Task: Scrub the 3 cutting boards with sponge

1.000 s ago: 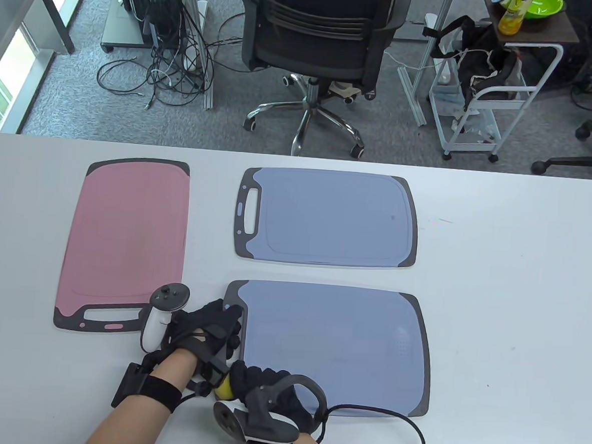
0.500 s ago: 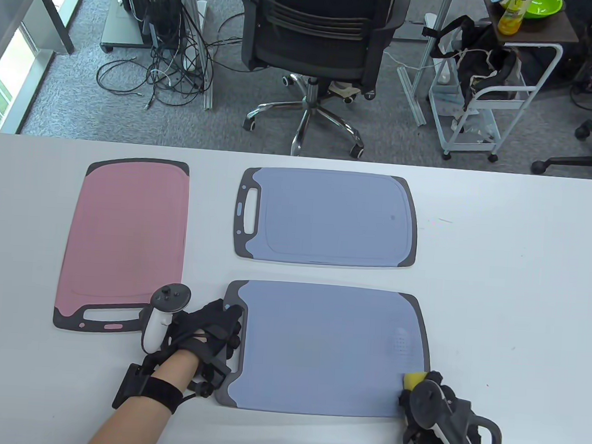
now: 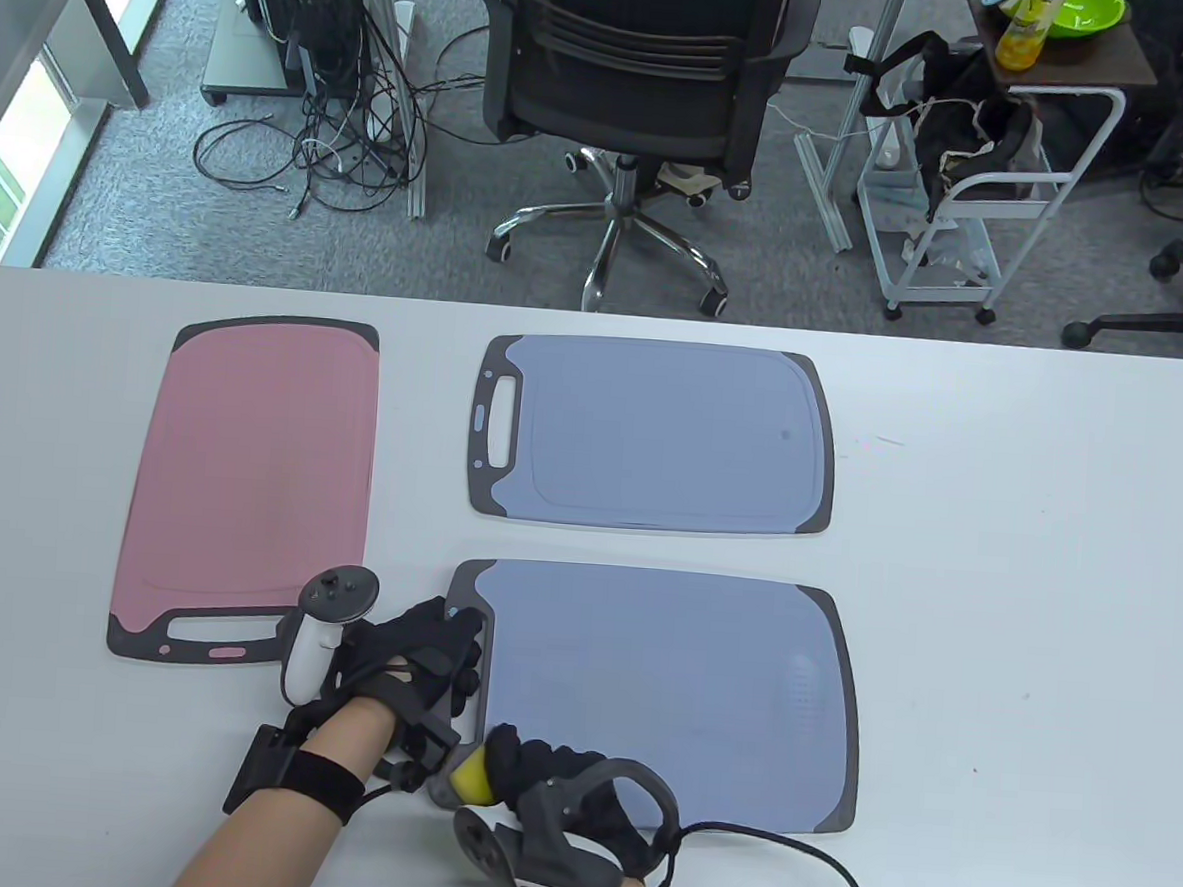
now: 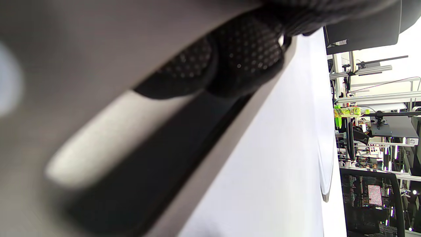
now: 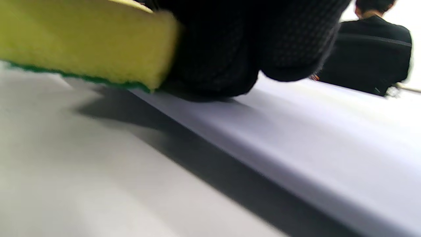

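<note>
Left hand (image 3: 407,668) pressed flat on near blue board (image 3: 677,689) handle (steadying); right hand (image 3: 550,792) gripping yellow sponge (image 3: 474,775) at near-left corner.

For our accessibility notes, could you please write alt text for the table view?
A gloved right hand holds a yellow sponge at the near-left corner of the nearer blue cutting board, while the left hand rests on its handle end. A second blue board and a pink board lie on the white table.
</note>
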The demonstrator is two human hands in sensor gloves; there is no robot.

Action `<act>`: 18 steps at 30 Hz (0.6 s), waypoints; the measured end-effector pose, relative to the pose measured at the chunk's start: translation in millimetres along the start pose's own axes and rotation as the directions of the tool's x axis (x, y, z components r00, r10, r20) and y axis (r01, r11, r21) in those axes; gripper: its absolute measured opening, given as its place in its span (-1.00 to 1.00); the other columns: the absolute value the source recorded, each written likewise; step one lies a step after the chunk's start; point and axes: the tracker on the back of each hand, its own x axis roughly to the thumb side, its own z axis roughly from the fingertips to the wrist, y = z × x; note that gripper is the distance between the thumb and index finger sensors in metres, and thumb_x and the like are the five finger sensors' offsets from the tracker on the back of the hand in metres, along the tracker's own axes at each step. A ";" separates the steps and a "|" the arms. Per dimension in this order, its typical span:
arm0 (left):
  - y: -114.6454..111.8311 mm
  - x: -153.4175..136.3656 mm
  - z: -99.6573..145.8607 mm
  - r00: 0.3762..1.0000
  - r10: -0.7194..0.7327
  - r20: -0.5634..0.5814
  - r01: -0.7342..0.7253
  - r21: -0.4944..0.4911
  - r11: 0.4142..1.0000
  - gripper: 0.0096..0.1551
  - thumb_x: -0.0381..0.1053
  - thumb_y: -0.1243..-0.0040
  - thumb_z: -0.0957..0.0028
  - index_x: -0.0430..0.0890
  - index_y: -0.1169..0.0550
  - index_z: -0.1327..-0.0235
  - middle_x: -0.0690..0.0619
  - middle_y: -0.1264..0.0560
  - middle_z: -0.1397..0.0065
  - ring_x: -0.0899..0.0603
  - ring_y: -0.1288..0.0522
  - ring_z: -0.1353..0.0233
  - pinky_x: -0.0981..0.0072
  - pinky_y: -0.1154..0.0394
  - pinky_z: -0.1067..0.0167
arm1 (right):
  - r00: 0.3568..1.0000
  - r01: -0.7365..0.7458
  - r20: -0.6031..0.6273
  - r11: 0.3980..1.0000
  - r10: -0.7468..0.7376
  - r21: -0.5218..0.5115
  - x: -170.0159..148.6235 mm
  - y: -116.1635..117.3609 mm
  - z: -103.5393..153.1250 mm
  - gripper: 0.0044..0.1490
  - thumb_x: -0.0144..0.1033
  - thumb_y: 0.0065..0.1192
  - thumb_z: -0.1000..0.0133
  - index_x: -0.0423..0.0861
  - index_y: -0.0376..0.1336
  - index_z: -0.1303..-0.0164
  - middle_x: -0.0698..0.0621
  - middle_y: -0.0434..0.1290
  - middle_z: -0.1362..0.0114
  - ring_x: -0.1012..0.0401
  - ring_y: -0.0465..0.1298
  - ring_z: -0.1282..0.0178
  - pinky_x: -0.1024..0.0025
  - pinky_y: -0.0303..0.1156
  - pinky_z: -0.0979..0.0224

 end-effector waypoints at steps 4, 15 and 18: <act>0.1 0.1 0.4 1.000 0.005 -0.002 -0.005 -0.001 1.000 -0.39 0.31 -0.14 -0.22 -0.06 -0.46 -0.34 0.19 -0.64 -0.06 0.21 -0.77 0.19 0.43 -0.82 0.23 | 0.991 0.002 -0.135 1.000 0.001 0.025 -65.5 15.3 34.8 0.03 0.35 0.08 -0.01 -0.17 0.16 -0.49 0.01 0.50 -0.08 0.21 0.60 0.14 0.21 0.57 -0.04; 4.1 -2.0 -0.7 0.997 0.069 -0.032 -0.070 -0.045 0.996 -0.37 0.35 -0.16 -0.19 -0.03 -0.46 -0.34 0.21 -0.64 0.01 0.22 -0.76 0.21 0.43 -0.83 0.23 | 0.747 0.180 -0.656 0.983 -0.108 0.044 -246.1 55.0 145.4 0.00 0.23 0.18 -0.03 -0.23 0.20 -0.49 -0.09 0.51 -0.14 0.10 0.59 0.08 0.08 0.52 -0.10; 8.8 -5.0 -1.3 0.989 0.130 -0.066 -0.135 -0.074 0.988 -0.31 0.36 -0.18 -0.14 -0.03 -0.45 -0.37 0.21 -0.64 0.05 0.20 -0.76 0.24 0.39 -0.82 0.24 | 0.714 0.146 -0.696 0.988 -0.076 0.042 -261.0 56.9 153.9 0.00 0.24 0.19 -0.03 -0.20 0.19 -0.51 -0.08 0.50 -0.18 0.10 0.59 0.04 0.08 0.51 -0.13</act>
